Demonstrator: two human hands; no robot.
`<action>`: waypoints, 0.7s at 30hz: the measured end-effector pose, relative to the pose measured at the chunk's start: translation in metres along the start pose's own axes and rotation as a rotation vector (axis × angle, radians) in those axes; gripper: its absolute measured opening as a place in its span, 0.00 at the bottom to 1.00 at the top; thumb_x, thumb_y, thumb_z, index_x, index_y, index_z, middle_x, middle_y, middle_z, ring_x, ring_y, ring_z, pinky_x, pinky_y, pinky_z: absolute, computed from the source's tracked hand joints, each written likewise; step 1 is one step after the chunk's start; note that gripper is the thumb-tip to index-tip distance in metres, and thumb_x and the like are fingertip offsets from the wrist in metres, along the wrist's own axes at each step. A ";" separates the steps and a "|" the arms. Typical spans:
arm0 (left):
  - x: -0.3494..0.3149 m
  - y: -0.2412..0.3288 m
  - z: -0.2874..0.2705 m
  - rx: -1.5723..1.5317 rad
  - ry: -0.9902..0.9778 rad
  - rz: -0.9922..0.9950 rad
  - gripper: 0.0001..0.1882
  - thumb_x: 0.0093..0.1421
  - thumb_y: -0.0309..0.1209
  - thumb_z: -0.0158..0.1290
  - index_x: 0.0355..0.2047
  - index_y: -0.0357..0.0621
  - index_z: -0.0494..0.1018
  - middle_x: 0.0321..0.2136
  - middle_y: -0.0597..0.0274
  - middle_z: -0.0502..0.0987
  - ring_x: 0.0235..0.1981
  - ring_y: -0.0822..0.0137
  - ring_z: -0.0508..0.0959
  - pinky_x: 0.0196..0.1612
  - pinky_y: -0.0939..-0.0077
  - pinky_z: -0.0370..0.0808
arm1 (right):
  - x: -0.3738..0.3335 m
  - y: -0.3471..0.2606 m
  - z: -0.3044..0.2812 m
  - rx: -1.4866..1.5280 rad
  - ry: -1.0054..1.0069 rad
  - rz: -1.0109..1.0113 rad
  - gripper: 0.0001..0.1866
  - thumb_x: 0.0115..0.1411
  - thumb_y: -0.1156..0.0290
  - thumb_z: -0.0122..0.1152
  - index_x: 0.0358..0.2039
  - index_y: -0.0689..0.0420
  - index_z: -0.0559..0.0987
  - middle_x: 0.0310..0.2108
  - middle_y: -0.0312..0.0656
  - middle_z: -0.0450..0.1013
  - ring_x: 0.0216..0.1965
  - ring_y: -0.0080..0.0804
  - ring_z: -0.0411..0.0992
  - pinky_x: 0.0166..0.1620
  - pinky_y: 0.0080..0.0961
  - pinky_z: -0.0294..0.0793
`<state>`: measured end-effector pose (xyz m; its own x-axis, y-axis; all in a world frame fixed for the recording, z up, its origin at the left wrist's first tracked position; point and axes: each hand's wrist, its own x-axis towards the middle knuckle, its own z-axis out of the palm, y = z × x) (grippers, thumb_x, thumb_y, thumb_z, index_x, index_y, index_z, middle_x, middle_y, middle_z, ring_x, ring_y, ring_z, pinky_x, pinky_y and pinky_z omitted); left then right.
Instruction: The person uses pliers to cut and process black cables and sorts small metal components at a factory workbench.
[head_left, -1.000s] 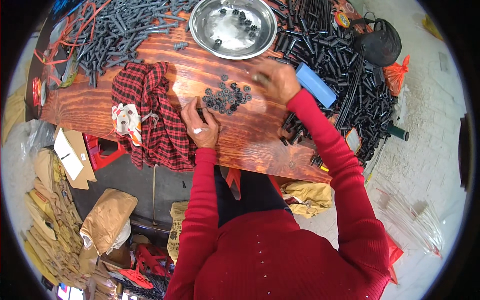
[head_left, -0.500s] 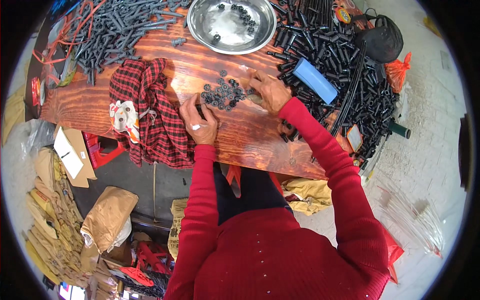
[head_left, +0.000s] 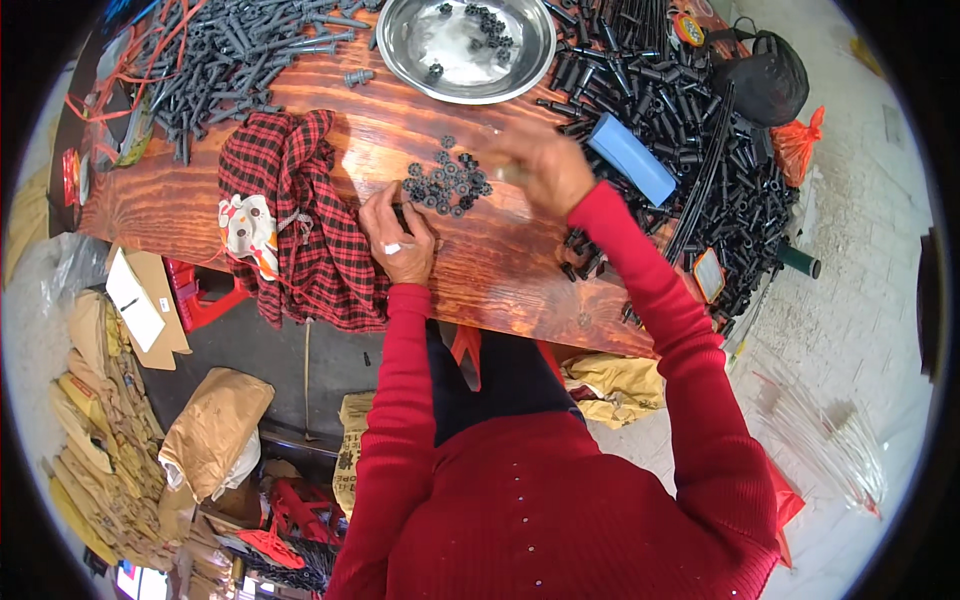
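Small black toothed wheels (head_left: pixel 448 185) lie in a loose pile on the wooden table (head_left: pixel 480 265). Against the pile's left edge rests my left hand (head_left: pixel 402 245), its fingers curved and thumb apart from the forefinger; a white patch shows on it. Between thumb and forefinger is a dark spot, either shadow or a wheel. My right hand (head_left: pixel 545 165) is just right of the pile, above the table, its fingers smeared by motion. Whether it holds anything is hidden by the blur. Beyond the pile, a steel bowl (head_left: pixel 392 70) contains several similar black wheels.
Left of my left hand lies a red-and-black checked cloth (head_left: pixel 330 240). Grey bolt-like parts (head_left: pixel 225 65) are heaped at the far left. On the right, black tubular parts (head_left: pixel 690 150) surround a blue block (head_left: pixel 632 160). A black bag (head_left: pixel 765 80) sits at the table's right edge.
My right hand has lifted away from the pile's right edge and is now blurred. My left hand stays almost in place beside the wheels.
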<state>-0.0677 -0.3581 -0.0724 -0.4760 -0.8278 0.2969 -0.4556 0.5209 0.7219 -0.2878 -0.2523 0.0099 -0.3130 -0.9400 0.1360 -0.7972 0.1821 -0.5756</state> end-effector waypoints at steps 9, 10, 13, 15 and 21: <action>0.000 0.002 0.000 0.010 -0.017 -0.041 0.14 0.59 0.21 0.53 0.46 0.39 0.75 0.41 0.52 0.70 0.44 0.51 0.72 0.47 0.59 0.72 | -0.029 -0.005 0.043 0.004 -0.225 0.146 0.19 0.53 0.73 0.67 0.46 0.48 0.77 0.50 0.39 0.71 0.41 0.42 0.76 0.40 0.35 0.78; 0.000 0.002 0.000 0.000 -0.011 -0.058 0.14 0.58 0.21 0.53 0.45 0.40 0.75 0.42 0.52 0.69 0.45 0.50 0.72 0.47 0.60 0.71 | -0.029 -0.005 0.045 0.008 -0.212 0.168 0.18 0.54 0.73 0.67 0.45 0.48 0.77 0.48 0.39 0.71 0.41 0.42 0.76 0.39 0.36 0.78; 0.000 0.002 -0.001 0.033 -0.012 0.000 0.15 0.59 0.21 0.54 0.47 0.38 0.74 0.41 0.51 0.70 0.42 0.52 0.72 0.45 0.60 0.72 | -0.031 -0.001 0.047 0.034 -0.145 0.149 0.15 0.55 0.72 0.66 0.44 0.49 0.76 0.42 0.40 0.72 0.38 0.41 0.76 0.38 0.35 0.77; 0.001 0.002 -0.001 0.025 -0.010 0.000 0.15 0.59 0.20 0.54 0.47 0.38 0.74 0.40 0.51 0.70 0.42 0.52 0.72 0.45 0.60 0.72 | -0.032 0.002 0.047 0.058 -0.092 0.108 0.13 0.56 0.72 0.66 0.43 0.51 0.76 0.39 0.40 0.72 0.36 0.41 0.76 0.36 0.34 0.77; 0.000 0.002 -0.001 -0.014 -0.004 -0.055 0.14 0.57 0.21 0.53 0.45 0.39 0.75 0.40 0.53 0.69 0.44 0.51 0.72 0.47 0.60 0.71 | -0.032 -0.002 0.042 0.135 -0.043 0.206 0.11 0.56 0.76 0.65 0.38 0.55 0.74 0.35 0.41 0.71 0.28 0.33 0.73 0.32 0.27 0.73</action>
<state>-0.0676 -0.3572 -0.0705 -0.4537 -0.8542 0.2540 -0.4702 0.4715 0.7460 -0.2544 -0.2345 -0.0266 -0.4373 -0.8989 -0.0283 -0.6417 0.3339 -0.6904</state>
